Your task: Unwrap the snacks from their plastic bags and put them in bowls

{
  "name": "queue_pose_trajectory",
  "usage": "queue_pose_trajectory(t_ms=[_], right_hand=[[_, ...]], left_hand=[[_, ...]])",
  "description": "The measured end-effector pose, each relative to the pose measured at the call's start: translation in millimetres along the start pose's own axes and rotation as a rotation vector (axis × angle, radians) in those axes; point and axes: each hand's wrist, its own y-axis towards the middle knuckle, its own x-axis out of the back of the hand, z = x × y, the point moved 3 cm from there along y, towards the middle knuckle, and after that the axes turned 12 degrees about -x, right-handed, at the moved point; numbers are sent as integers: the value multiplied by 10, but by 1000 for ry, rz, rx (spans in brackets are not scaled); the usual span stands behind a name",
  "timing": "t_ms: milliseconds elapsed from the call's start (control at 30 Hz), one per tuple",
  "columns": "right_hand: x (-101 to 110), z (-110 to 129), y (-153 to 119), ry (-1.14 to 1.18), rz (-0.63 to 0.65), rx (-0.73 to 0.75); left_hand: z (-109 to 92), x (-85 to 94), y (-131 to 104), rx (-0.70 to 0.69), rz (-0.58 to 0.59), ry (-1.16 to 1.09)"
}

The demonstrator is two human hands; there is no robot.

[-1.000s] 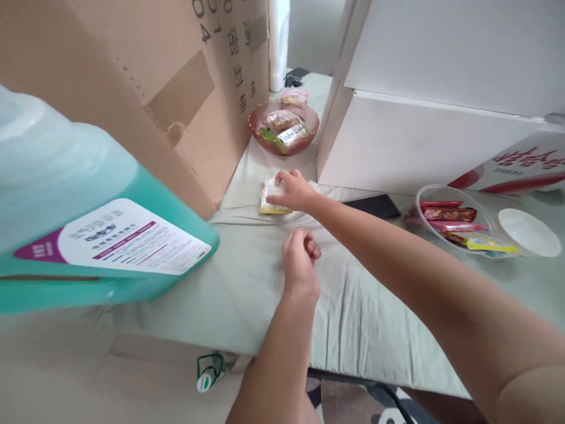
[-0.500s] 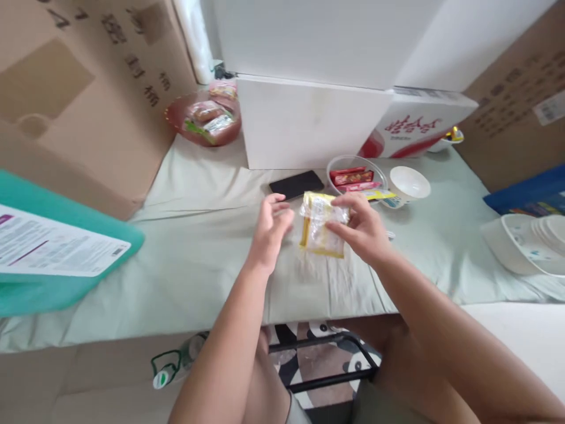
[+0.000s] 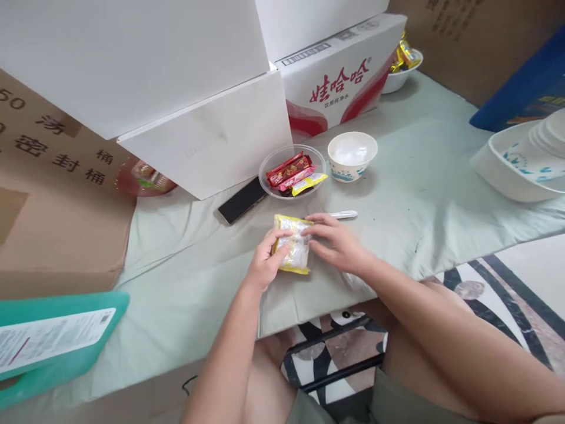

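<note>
A small square packet with yellow edges and a clear, crinkled wrapper [image 3: 295, 250] is held just above the front of the cloth-covered table. My left hand [image 3: 265, 259] grips its left side, thumb on top. At the packet's right edge, my right hand [image 3: 338, 244] has its fingers stretched out and apart, the tips resting on or beside the wrapper. Just behind that hand lies a slim white-handled tool [image 3: 345, 215], its other end partly covered by the fingers.
Beyond the packet sit a clear bowl [image 3: 321, 159] of red, pink and yellow wrapped snacks, a white paper bowl [image 3: 353, 153] and a black phone [image 3: 242, 200]. White boxes [image 3: 212, 135] stand behind. A teal container [image 3: 110, 330] is at left, a white basket [image 3: 498, 171] at right.
My left hand, apart from the packet before, now grips its left side. My right hand has loosened its hold and its fingers have spread. The view has turned to the right.
</note>
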Motion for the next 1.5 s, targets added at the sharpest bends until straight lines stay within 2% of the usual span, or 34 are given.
queue_pose_trajectory(t_ms=[133, 200, 300, 400, 467, 567, 633, 733, 867, 1000, 1100, 1200, 1333, 1500], right_hand=[[161, -174, 105, -381, -145, -174], [192, -249, 129, -521, -128, -244], [234, -280, 88, -555, -91, -266], [260, -220, -28, -325, -106, -351], [187, -131, -97, 34, -58, -412], [-70, 54, -104, 572, 148, -409], [-230, 142, -47, 709, 259, -376], [-328, 144, 68, 701, 274, -365], [-286, 97, 91, 698, 232, -356], [-290, 110, -65, 670, 184, -507], [-372, 148, -162, 755, 271, -621], [-437, 191, -149, 838, 343, -640], [-505, 235, -78, 868, 379, -676], [-579, 293, -92, 864, 399, -699]], left_hand=[[-57, 85, -30, -113, -143, 215], [-83, 130, -68, -157, -185, 307], [-113, 195, -96, -212, -255, 413], [-111, 237, -77, -205, -318, 427], [-100, 233, -55, -199, -355, 418], [-90, 158, -31, -243, -389, 417], [-87, 71, -21, -289, -373, 408], [-82, -27, -15, -320, -341, 390], [-44, 0, -11, -271, -354, 360], [-23, 76, -11, -283, -419, 398], [-50, 68, -13, -335, -438, 457], [-88, 15, -14, -380, -412, 485], [-130, -40, -13, -419, -408, 486], [-199, -28, -5, -412, -499, 471]])
